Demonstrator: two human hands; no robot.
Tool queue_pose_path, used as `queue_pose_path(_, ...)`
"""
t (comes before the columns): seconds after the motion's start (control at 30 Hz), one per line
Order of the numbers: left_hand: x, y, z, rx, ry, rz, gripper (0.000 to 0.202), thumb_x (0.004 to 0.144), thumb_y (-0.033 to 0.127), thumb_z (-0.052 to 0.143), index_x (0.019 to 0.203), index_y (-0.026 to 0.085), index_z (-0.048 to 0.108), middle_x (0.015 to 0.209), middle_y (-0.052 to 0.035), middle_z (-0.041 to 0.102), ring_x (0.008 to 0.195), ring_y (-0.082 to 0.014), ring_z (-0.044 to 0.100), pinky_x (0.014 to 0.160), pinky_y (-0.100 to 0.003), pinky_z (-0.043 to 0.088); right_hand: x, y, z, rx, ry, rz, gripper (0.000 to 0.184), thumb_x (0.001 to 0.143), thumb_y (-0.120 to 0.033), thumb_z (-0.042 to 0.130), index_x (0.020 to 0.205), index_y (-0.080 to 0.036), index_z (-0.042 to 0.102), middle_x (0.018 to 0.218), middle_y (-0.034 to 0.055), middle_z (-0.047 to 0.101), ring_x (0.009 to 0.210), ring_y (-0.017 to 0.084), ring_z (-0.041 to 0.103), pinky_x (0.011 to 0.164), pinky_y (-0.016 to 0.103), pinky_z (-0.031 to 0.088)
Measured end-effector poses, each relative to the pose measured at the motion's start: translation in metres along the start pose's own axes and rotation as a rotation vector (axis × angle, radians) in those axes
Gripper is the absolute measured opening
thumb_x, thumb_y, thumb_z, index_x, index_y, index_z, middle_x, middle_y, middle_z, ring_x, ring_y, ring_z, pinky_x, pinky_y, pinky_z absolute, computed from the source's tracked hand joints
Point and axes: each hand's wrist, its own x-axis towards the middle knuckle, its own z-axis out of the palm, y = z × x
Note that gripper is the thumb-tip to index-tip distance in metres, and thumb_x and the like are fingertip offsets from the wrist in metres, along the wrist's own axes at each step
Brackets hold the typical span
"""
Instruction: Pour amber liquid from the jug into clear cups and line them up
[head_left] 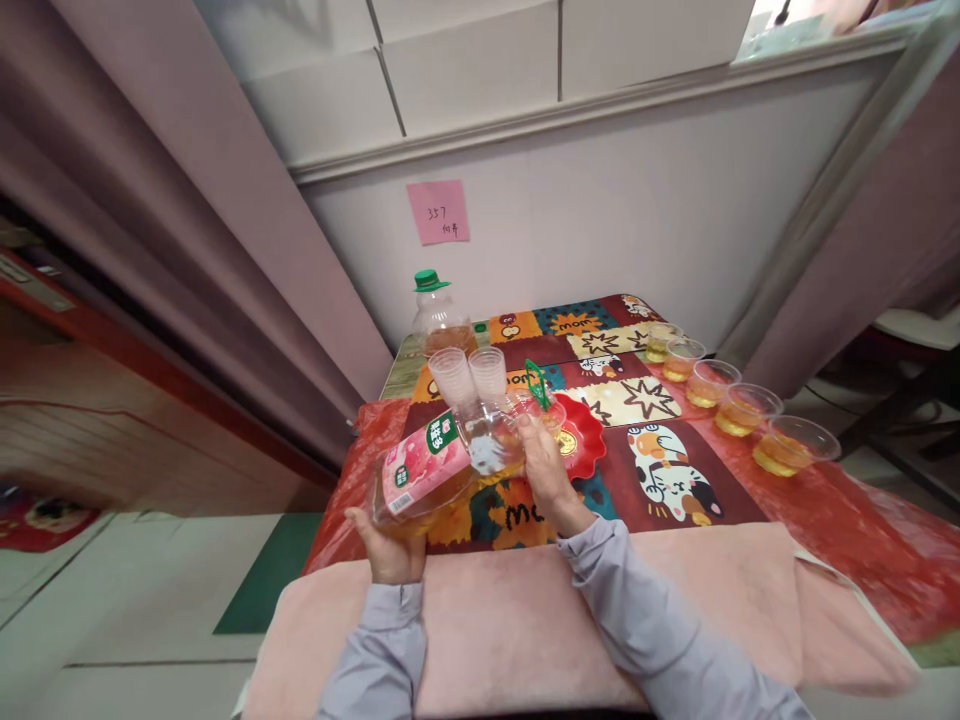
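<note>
A large clear juice bottle [426, 466] with a pink and green label lies tilted between my hands, its neck to the right and amber liquid inside. My left hand [391, 545] supports the base from below, fingers mostly behind the bottle. Near the neck, my right hand [547, 470] is closed around the bottle. A green plastic piece [537, 385] shows by the bottle mouth. Beyond the mouth lies a red scalloped dish [589, 440] with a gold centre; a clear cup [553, 414] appears to stand on it, partly hidden. Whether liquid is flowing I cannot tell.
Two stacks of clear cups [448, 372] stand behind the bottle. Further back is another juice bottle [442, 325] with a green cap. Several clear cups of yellow liquid [739, 412] line the table's right side. A pink cloth [510, 620] covers the near edge.
</note>
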Motion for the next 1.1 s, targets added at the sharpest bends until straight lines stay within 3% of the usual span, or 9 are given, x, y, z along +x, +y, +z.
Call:
queue_pose_path(0.1,-0.002,-0.003,-0.002,-0.001,0.008,-0.009,0.083,0.085,0.082,0.055,0.143,0.023,0.064,0.152,-0.0137,0.06,0.145,-0.0366,0.051,0.116,-0.052,0.047,0.0,-0.012,-0.001,-0.12,-0.013,-0.074,0.054,0.097,-0.071,0.049,0.107,-0.022,0.069,0.111,0.0078,0.075,0.107,0.027,0.067,0.101,0.043,0.052)
queue_pose_path(0.33,0.001,-0.01,-0.011,0.051,-0.023,-0.091,0.061,0.092,0.061,0.062,0.136,0.019,0.068,0.147,-0.0142,0.064,0.139,-0.0318,0.057,0.12,-0.047,0.042,-0.004,-0.034,0.006,-0.289,0.015,-0.145,0.058,0.093,-0.071,0.056,0.118,-0.02,0.067,0.124,0.0123,0.073,0.121,0.032,0.064,0.109,0.048,0.047)
queue_pose_path(0.47,0.0,-0.005,-0.019,0.244,0.083,0.222,0.061,0.086,0.054,0.074,0.136,0.02,0.066,0.15,-0.014,0.06,0.144,-0.0324,0.053,0.123,-0.047,0.037,-0.01,-0.041,0.013,-0.355,-0.011,-0.132,0.062,0.09,-0.075,0.056,0.118,-0.021,0.065,0.121,0.0133,0.074,0.113,0.032,0.068,0.099,0.048,0.053)
queue_pose_path(0.57,-0.008,0.004,-0.021,0.445,0.053,0.482,0.091,0.058,0.045,0.097,0.14,0.02,0.063,0.158,-0.016,0.052,0.154,-0.0372,0.039,0.128,-0.05,0.027,-0.015,-0.048,0.021,-0.438,-0.022,-0.185,0.062,0.089,-0.077,0.056,0.116,-0.021,0.065,0.115,0.0133,0.075,0.106,0.032,0.07,0.095,0.046,0.053)
queue_pose_path(0.67,-0.015,0.008,-0.019,0.56,-0.014,0.584,0.106,0.036,0.035,0.105,0.134,0.018,0.067,0.155,-0.0227,0.053,0.156,-0.0437,0.032,0.129,-0.059,0.018,-0.02,-0.054,0.03,-0.532,-0.026,-0.223,0.063,0.091,-0.076,0.054,0.119,-0.021,0.065,0.115,0.0139,0.076,0.106,0.033,0.071,0.095,0.046,0.052)
queue_pose_path(0.8,-0.014,0.005,-0.021,0.526,-0.005,0.519,0.095,0.04,0.03,0.104,0.128,0.02,0.07,0.148,-0.0205,0.059,0.155,-0.0415,0.036,0.13,-0.059,0.018,-0.024,-0.058,0.04,-0.621,-0.02,-0.228,0.059,0.092,-0.073,0.055,0.12,-0.023,0.065,0.108,0.011,0.077,0.099,0.032,0.072,0.091,0.045,0.053)
queue_pose_path(0.93,-0.008,0.002,-0.03,0.597,0.003,0.502,0.094,0.042,0.03,0.104,0.129,0.022,0.069,0.15,-0.0159,0.059,0.152,-0.038,0.041,0.131,-0.053,0.02,-0.03,-0.059,0.043,-0.558,-0.163,-0.28,0.048,0.096,-0.062,0.056,0.125,-0.024,0.064,0.114,0.0092,0.076,0.101,0.029,0.073,0.09,0.043,0.054)
queue_pose_path(1.0,-0.006,0.002,-0.033,0.68,0.004,0.523,0.092,0.045,0.035,0.103,0.129,0.023,0.068,0.15,-0.0143,0.059,0.15,-0.0368,0.045,0.13,-0.052,0.022,-0.033,-0.057,0.036,-0.511,-0.191,-0.299,0.049,0.096,-0.059,0.057,0.129,-0.024,0.064,0.122,0.0107,0.074,0.105,0.029,0.073,0.091,0.043,0.055)
queue_pose_path(1.1,-0.005,0.002,-0.034,0.717,0.006,0.551,0.087,0.051,0.037,0.101,0.129,0.021,0.068,0.148,-0.0154,0.061,0.147,-0.0379,0.047,0.129,-0.052,0.025,-0.029,-0.054,0.009,-0.517,-0.103,-0.31,0.052,0.094,-0.06,0.06,0.131,-0.023,0.064,0.131,0.0133,0.071,0.111,0.03,0.072,0.091,0.044,0.057)
